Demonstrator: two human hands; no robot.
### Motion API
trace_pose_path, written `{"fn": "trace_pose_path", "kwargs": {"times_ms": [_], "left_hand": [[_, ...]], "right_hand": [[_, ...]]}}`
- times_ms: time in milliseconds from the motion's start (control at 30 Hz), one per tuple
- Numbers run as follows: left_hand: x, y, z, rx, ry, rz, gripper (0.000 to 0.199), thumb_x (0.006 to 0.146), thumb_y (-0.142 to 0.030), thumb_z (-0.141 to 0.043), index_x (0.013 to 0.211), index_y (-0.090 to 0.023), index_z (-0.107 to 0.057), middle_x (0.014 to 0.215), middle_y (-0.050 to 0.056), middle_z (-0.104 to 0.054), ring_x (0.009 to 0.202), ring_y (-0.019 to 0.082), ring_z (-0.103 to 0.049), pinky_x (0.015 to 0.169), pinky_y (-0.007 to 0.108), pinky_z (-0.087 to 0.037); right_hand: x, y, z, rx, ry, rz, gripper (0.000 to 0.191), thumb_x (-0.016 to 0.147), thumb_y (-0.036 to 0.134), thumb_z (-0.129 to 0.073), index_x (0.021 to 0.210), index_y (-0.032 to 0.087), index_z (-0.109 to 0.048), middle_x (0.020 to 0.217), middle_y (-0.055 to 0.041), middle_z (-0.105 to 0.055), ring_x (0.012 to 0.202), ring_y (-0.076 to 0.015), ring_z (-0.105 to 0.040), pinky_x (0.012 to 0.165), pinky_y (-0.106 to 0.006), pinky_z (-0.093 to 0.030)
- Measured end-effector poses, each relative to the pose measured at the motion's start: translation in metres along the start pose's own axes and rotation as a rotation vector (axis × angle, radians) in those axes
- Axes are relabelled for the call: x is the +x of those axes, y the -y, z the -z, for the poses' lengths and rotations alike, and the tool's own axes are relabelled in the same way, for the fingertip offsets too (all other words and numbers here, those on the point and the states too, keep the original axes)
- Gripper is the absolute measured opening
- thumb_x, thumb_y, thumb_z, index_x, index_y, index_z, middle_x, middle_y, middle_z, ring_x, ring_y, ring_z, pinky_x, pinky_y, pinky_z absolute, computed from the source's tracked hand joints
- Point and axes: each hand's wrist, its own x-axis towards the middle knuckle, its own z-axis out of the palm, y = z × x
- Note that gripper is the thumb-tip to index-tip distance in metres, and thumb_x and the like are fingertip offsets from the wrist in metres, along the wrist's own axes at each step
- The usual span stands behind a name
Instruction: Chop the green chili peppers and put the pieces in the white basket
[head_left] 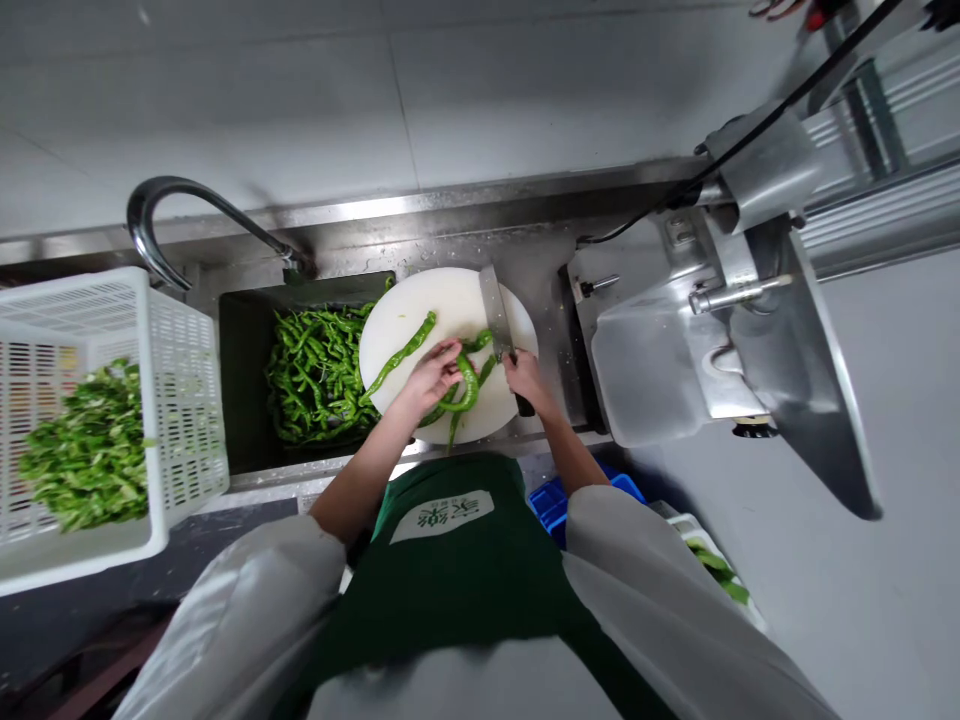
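Note:
My right hand (524,378) is wrapped round the dark handle of a cleaver (496,308). The cleaver's broad blade points away from me over the right part of a round white cutting board (409,300). My left hand (433,378), palm turned partly up, has its fingers curled at a bent green chili pepper (470,388). Another long green chili pepper (405,354) lies on the board to the left. More peppers lie around and partly under my hands, so their ends are hidden.
A sink basin (244,400) left of the board holds a heap of green peppers (322,370). Over it curves a faucet (217,200). A white crate (184,390) with cut greens (90,450) stands far left. At right is a metal slicing machine (720,340); a blue basket (551,505) sits below.

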Motion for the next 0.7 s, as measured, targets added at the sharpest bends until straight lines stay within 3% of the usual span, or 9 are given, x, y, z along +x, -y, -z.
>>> {"fn": "trace_pose_path", "kwargs": {"times_ms": [100, 200, 267, 333, 433, 567, 700], "left_hand": [[-0.015, -0.053, 0.043, 0.049, -0.028, -0.148, 0.040, 0.088, -0.031, -0.078, 0.123, -0.022, -0.063, 0.086, 0.003, -0.066, 0.073, 0.020, -0.072, 0.059, 0.030, -0.059], [-0.006, -0.087, 0.092, 0.134, -0.249, -0.389, 0.049, 0.083, -0.018, -0.080, 0.127, -0.023, -0.058, 0.085, -0.001, -0.063, 0.075, 0.018, -0.072, 0.066, 0.029, -0.059], [0.012, -0.088, 0.116, 0.284, -0.351, -0.503, 0.052, 0.074, -0.008, -0.083, 0.120, -0.021, -0.062, 0.085, -0.003, -0.062, 0.070, 0.013, -0.067, 0.065, 0.024, -0.055], [0.028, -0.073, 0.127, 0.502, -0.358, -0.521, 0.046, 0.067, -0.003, -0.083, 0.107, -0.018, -0.066, 0.081, -0.003, -0.062, 0.063, 0.010, -0.060, 0.060, 0.020, -0.049], [0.039, -0.044, 0.124, 0.727, -0.277, -0.459, 0.038, 0.065, -0.005, -0.082, 0.097, -0.018, -0.068, 0.074, -0.003, -0.062, 0.063, 0.012, -0.057, 0.062, 0.022, -0.047], [0.023, -0.027, 0.107, 0.837, -0.199, -0.460, 0.027, 0.068, -0.016, -0.085, 0.093, -0.017, -0.072, 0.083, 0.003, -0.070, 0.078, 0.020, -0.065, 0.078, 0.030, -0.052], [0.006, -0.027, 0.079, 1.078, -0.371, -0.634, 0.012, 0.084, -0.026, -0.072, 0.090, -0.016, -0.074, 0.093, 0.008, -0.074, 0.089, 0.025, -0.068, 0.089, 0.037, -0.053]], "right_hand": [[-0.011, -0.014, 0.018, -0.011, -0.076, -0.034, 0.034, 0.102, 0.038, -0.041, 0.091, 0.017, -0.066, 0.069, -0.0067, -0.068, 0.061, -0.0203, -0.065, 0.063, -0.027, -0.047], [-0.019, -0.029, 0.037, -0.152, -0.217, -0.012, 0.034, 0.100, 0.037, -0.043, 0.091, 0.015, -0.067, 0.080, -0.0137, -0.072, 0.077, -0.0252, -0.069, 0.072, -0.030, -0.047], [-0.021, -0.038, 0.047, -0.261, -0.229, -0.027, 0.032, 0.099, 0.035, -0.045, 0.089, 0.014, -0.067, 0.085, -0.0172, -0.073, 0.083, -0.0271, -0.068, 0.077, -0.032, -0.046], [-0.022, -0.046, 0.052, -0.334, -0.185, -0.048, 0.032, 0.099, 0.033, -0.045, 0.086, 0.014, -0.067, 0.086, -0.0183, -0.073, 0.083, -0.0269, -0.067, 0.078, -0.032, -0.045], [-0.028, -0.055, 0.051, -0.368, -0.125, -0.063, 0.033, 0.099, 0.034, -0.045, 0.083, 0.014, -0.067, 0.085, -0.0172, -0.072, 0.079, -0.0251, -0.065, 0.077, -0.032, -0.042], [-0.042, -0.062, 0.041, -0.368, -0.080, -0.039, 0.033, 0.099, 0.035, -0.045, 0.083, 0.015, -0.066, 0.082, -0.0136, -0.071, 0.076, -0.0220, -0.062, 0.073, -0.029, -0.040], [-0.048, -0.066, 0.033, -0.377, -0.060, -0.032, 0.030, 0.098, 0.034, -0.047, 0.085, 0.015, -0.066, 0.083, -0.0124, -0.071, 0.075, -0.0205, -0.061, 0.070, -0.028, -0.038]]}}
